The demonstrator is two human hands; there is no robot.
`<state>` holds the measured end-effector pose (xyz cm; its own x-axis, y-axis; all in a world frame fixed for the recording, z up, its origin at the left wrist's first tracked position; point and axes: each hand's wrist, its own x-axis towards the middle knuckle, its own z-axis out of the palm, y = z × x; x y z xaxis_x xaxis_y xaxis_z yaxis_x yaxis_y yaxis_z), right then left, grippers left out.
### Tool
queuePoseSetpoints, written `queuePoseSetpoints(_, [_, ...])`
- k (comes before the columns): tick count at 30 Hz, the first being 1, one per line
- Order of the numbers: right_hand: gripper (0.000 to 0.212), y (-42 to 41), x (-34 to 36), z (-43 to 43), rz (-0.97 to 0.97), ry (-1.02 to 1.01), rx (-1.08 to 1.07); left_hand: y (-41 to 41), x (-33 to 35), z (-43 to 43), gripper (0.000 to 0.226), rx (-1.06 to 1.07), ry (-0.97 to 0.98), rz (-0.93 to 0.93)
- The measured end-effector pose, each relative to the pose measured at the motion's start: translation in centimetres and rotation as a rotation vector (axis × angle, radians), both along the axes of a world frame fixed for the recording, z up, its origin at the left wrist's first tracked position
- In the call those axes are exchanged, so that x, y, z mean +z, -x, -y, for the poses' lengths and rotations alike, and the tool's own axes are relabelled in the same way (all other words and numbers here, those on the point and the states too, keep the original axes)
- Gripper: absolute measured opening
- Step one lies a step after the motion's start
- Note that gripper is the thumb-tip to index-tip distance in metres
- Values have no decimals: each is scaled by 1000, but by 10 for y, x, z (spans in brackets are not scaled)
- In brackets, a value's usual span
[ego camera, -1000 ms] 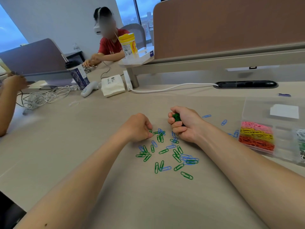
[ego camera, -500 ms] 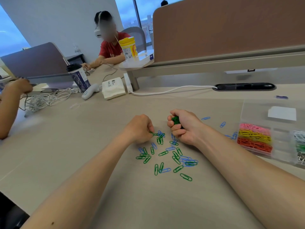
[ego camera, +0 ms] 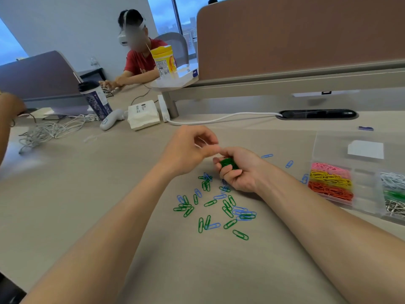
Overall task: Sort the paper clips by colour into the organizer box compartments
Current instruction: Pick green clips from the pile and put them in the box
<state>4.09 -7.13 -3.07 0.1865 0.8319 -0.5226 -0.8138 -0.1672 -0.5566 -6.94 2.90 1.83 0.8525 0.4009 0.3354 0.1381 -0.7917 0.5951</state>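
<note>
Clips (ego camera: 228, 163) bunch in right hand (ego camera: 242, 173), near organizer box (ego camera: 362, 194) edge.

Soft, even daylight fills the scene, bright without harshness. It comes from the windows (ego camera: 186, 16) far beyond the fingers (ego camera: 228, 174), where the sky is pale blue and not blown out. Shadows on the worktop (ego camera: 87, 194) are faint and soft-edged, deepest just under the right hand (ego camera: 243, 172) and along both forearms. The left hand (ego camera: 186, 150) is blurred at its fingers (ego camera: 210, 149). The held clips (ego camera: 228, 163) inside the right fingers read as one dark green lump. Loose clips (ego camera: 210, 202) just nearer than the fingers are crisp. Right of the fingers the clear box (ego camera: 363, 194) looks milky. Straight lines bow toward the frame edges, and the forearms swell near the bottom.
</note>
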Motion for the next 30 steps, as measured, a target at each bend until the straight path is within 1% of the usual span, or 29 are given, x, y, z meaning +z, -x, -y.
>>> queuePoseSetpoints(1, [31, -1, -1, -1, 7, 5, -23, 3, -2, -7, 13, 14, -44, -20])
queuePoseSetpoints(3, [31, -3, -3, -3, 30, 3, -58, 11, -11, -24, 9, -21, -125, -192])
queuePoseSetpoints(5, [31, -5, -3, -4, 46, -12, -75, 18, -27, -35, 15, -74, -159, -340])
queuePoseSetpoints(7, [31, -6, -4, -4, 45, -21, -85, 22, -40, -36, 21, -119, -148, -383])
queuePoseSetpoints(9, [32, -6, -4, -4, 57, -19, -90, 22, -46, -36, 22, -147, -127, -357])
queuePoseSetpoints(15, [33, -6, -5, -4, 84, -5, -98, 16, -52, -37, 10, -128, -145, -301])
queuePoseSetpoints(19, [32, -6, -6, -4, 107, 3, -109, 17, -53, -40, 7, -92, -85, -251])
queuePoseSetpoints(22, [32, -6, -6, -4, 127, 11, -114, 18, -53, -40, 11, -25, -40, -199])
queuePoseSetpoints(24, [32, -5, -6, -5, 136, 13, -116, 18, -55, -38, 15, 49, -14, -120])
queuePoseSetpoints(26, [32, -5, -6, -5, 147, 18, -117, 16, -57, -37, 13, 129, -21, -50])
queuePoseSetpoints(28, [32, -4, -7, -5, 155, 22, -115, 17, -58, -39, 8, 161, -48, -45])
queuePoseSetpoints(30, [32, -4, -7, -4, 155, 18, -116, 19, -58, -43, 10, 102, -88, -109])
